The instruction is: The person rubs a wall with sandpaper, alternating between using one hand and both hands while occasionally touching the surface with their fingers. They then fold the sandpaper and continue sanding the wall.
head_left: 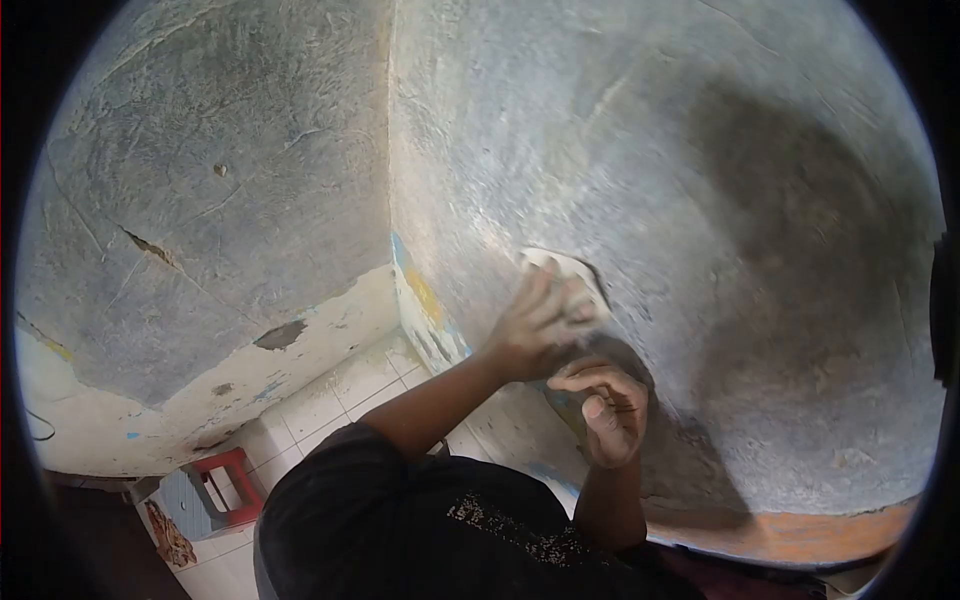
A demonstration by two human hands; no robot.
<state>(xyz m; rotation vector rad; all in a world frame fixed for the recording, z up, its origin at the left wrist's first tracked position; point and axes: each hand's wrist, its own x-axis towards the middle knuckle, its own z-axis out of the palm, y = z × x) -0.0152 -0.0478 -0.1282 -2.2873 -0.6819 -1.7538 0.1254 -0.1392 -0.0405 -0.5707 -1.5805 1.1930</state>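
My left hand (545, 315) presses a white sheet (568, 264) flat against the grey wall (600, 170). The sheet looks like sandpaper, pale on its back with a dark edge at the upper right. Its fingers are spread over the sheet and slightly blurred. Just below and to the right is my right hand (612, 415), held close to the wall with its fingers loosely curved and its thumb apart. Nothing shows in it, and I cannot tell whether it touches the wall.
A second grey wall (220, 210) with cracks and chips meets this one at a corner. Peeling paint (420, 295) runs low along both. On the tiled floor (340, 385) stands a red and grey stool (228, 487). An orange band (790, 537) edges the wall's bottom right.
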